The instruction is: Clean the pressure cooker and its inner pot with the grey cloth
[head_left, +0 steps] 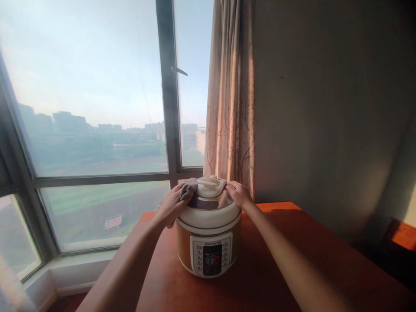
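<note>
The cooker (209, 226) stands on the table (276, 260), between two arms (130, 264) stretched forward to either side of its lid (208, 203). It is white and brown, with a dark-screened front panel (212, 255). The left hand (173, 203) clutches a grey cloth (188, 190) at the lid; the right hand (239, 194) touches its other side, fingers bent, grip unclear

The cooker (209, 225) has a tan-brown body (184, 247) and white lid rim (209, 218), white control panel (211, 243), black display (212, 261). The cloth (190, 188) is grey, the table (256, 268) reddish-brown, the curtain (229, 95) beige with branch motifs.
</note>
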